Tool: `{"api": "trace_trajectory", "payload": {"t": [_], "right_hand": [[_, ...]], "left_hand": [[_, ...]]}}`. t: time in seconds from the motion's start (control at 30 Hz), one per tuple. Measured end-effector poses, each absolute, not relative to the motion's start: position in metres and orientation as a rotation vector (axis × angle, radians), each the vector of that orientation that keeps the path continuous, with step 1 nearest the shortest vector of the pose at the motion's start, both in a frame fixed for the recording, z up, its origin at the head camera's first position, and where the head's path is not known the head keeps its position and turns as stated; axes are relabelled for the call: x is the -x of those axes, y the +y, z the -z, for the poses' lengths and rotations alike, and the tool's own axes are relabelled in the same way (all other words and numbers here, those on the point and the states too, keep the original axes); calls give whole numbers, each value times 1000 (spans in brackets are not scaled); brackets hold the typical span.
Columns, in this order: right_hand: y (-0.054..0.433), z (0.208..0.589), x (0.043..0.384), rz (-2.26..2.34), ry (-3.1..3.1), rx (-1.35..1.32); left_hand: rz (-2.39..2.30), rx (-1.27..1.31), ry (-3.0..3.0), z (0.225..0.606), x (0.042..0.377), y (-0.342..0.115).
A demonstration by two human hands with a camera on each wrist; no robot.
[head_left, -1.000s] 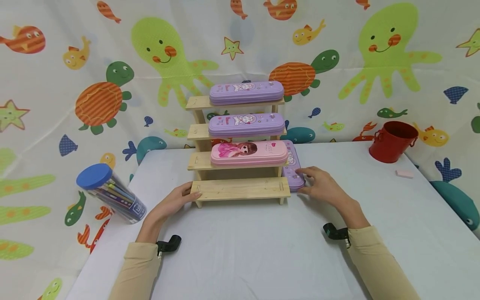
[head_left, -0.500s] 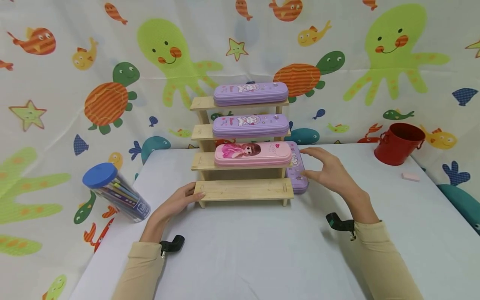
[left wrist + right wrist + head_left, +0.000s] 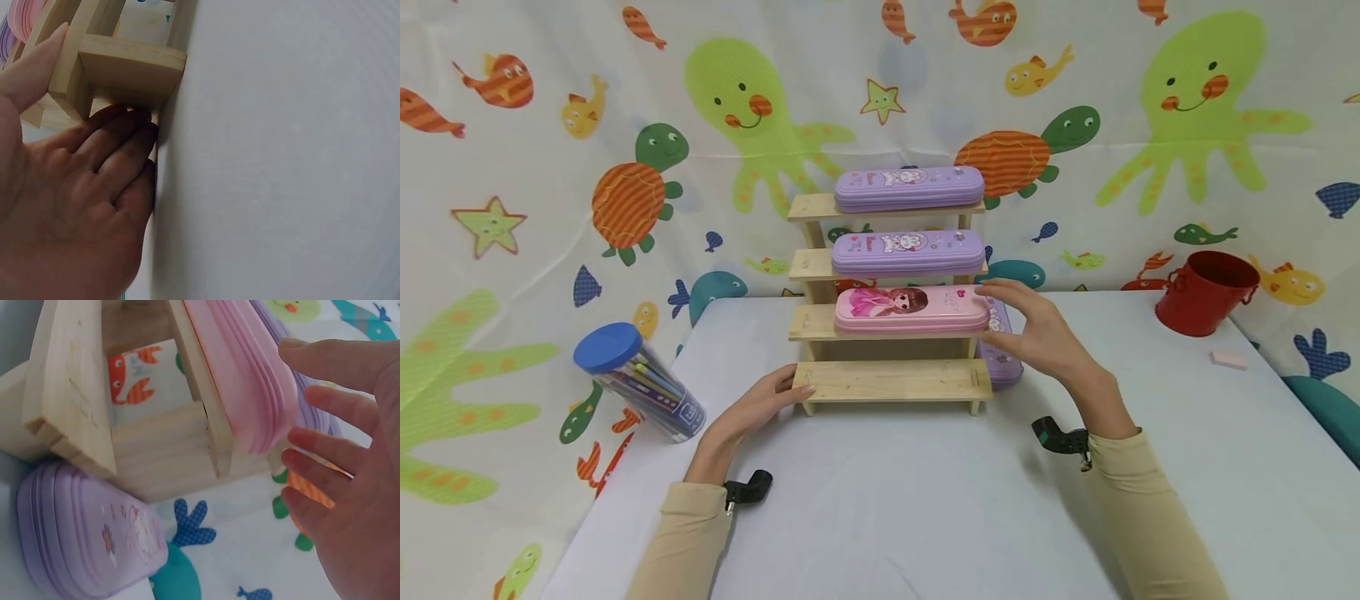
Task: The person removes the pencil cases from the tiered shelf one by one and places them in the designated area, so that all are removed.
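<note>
A four-step wooden display stand (image 3: 891, 381) sits on the white table. My left hand (image 3: 752, 410) holds the left end of its lowest step, thumb on top and fingers against the side below, as the left wrist view shows. On the step above lies a pink pencil case (image 3: 913, 310) with a doll picture. My right hand (image 3: 1048, 333) is at that case's right end, thumb and fingers spread, fingertips close to it. Two purple pencil cases (image 3: 910, 252) lie on the upper steps. Another purple pencil case (image 3: 81, 531) lies on the table by the stand's right side, partly hidden.
A clear tube of pencils with a blue lid (image 3: 607, 347) stands at the left. At the back right is a red bucket (image 3: 1206, 293), with a pink eraser (image 3: 1228, 360) in front of it. A curtain printed with sea animals (image 3: 880, 50) hangs behind the table.
My right hand has left the purple pencil case on the table and moved up to the right end of the pink one. My left hand stays on the stand.
</note>
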State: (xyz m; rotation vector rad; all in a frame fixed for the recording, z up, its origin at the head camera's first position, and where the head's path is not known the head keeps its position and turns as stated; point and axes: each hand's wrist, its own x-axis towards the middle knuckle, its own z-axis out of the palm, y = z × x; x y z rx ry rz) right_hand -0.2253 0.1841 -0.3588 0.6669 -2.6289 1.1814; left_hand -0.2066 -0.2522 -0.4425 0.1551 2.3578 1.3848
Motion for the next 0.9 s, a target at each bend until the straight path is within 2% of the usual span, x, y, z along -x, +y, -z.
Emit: {"api": "trace_trajectory", "payload": {"t": [0.57, 0.9], "right_hand": [[161, 364, 231, -1157, -2517, -797], [157, 359, 225, -1102, -2659, -814]], "left_hand": [[-1393, -154, 2354, 441, 202, -252], [-1402, -138, 2395, 441, 201, -252]]}}
